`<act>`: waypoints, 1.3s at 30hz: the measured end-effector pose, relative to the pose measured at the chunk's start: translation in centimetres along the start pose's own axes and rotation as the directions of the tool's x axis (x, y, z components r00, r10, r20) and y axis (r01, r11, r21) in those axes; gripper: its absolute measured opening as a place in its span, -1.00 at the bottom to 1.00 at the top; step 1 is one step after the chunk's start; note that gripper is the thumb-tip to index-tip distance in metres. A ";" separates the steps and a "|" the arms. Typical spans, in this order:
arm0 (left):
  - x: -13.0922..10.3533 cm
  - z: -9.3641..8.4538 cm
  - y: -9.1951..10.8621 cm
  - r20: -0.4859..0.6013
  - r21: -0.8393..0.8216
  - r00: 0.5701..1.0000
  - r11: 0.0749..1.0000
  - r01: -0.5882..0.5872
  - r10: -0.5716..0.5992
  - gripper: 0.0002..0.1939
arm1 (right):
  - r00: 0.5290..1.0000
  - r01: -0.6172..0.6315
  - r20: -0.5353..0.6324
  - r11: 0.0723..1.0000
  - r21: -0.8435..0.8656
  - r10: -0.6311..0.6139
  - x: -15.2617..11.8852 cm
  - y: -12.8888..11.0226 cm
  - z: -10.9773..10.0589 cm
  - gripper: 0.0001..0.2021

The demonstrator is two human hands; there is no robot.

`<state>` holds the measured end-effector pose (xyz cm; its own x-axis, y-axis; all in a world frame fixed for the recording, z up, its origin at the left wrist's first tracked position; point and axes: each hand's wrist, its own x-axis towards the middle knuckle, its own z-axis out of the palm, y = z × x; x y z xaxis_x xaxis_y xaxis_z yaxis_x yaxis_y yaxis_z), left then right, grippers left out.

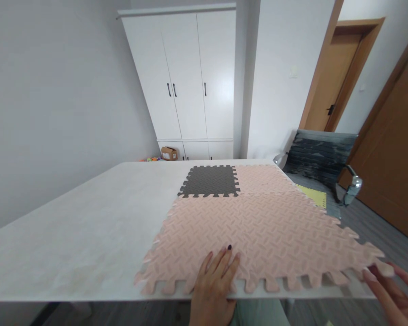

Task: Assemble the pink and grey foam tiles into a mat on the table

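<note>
Puzzle-edged foam mat tiles lie joined on the white table. A dark grey tile (pixel 211 181) is at the back left, with a pink tile (pixel 263 179) beside it. Nearest me, pink foam tiles (pixel 245 226) form a wider textured sheet with toothed edges. My left hand (pixel 214 280) rests flat on the sheet's front edge, fingers stretched out and holding nothing. At the front right corner, my right hand (pixel 396 287) pinches a corner tab of the pink sheet between thumb and fingers. That corner reaches past the table's right edge and looks slightly lifted.
The white table (pixel 88 226) extends to the left. To the right stands a dark chair (pixel 321 154) with metal arms, and a yellow toothed tile (pixel 313 195) lies on it. Beyond the table are a cardboard box (pixel 169 153) and a white wardrobe (pixel 190 81).
</note>
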<state>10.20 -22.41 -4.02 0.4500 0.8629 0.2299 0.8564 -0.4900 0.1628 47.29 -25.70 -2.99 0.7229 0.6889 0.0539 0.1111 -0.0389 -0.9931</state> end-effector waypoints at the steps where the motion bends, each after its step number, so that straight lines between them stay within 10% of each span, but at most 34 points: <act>1: 0.0 0.0 0.0 0.001 0.000 1.000 1.000 0.004 -0.004 -0.01 | 0.999 -0.024 -0.023 1.000 0.009 0.024 -0.3 -1.3 0.7 -0.15; 6: -0.1 -0.1 0.1 -0.006 -0.004 1.000 1.000 0.000 0.000 -0.05 | 0.991 0.123 -0.061 0.991 0.053 -0.120 -1.5 -5.5 3.8 0.12; 16: 0.2 -0.4 0.4 -0.004 0.003 1.000 1.000 0.021 -0.021 -0.06 | 0.836 0.548 -0.011 0.832 0.087 -0.549 -5.3 -12.9 9.3 -0.29; 28: 0.4 -0.8 1.3 -0.251 0.011 0.968 1.000 0.011 -0.008 -0.26 | 0.258 0.910 0.374 0.354 0.216 -0.891 -10.4 -18.9 16.3 -0.37; 30: 0.5 -0.8 1.4 -0.312 0.014 0.950 1.000 0.014 -0.009 -0.34 | 0.274 0.872 0.422 0.409 0.271 -0.864 -11.4 -18.2 16.8 -0.28; 36: 0.5 -0.6 0.9 -0.402 0.105 0.912 0.993 -0.046 0.085 -0.38 | 0.605 0.679 0.493 0.728 0.092 -0.626 -13.0 -11.5 15.4 -0.19; 39: 0.5 -0.8 0.7 -0.373 0.119 0.923 0.991 -0.055 0.095 -0.31 | 0.698 0.565 0.510 0.824 0.040 -0.503 -12.9 -7.7 15.4 -0.27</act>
<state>10.87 -22.43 -3.04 0.4028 0.7036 0.5854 0.8546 -0.5182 0.0348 26.58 -23.11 2.36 0.1007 0.8694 0.4837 0.4727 0.3860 -0.7922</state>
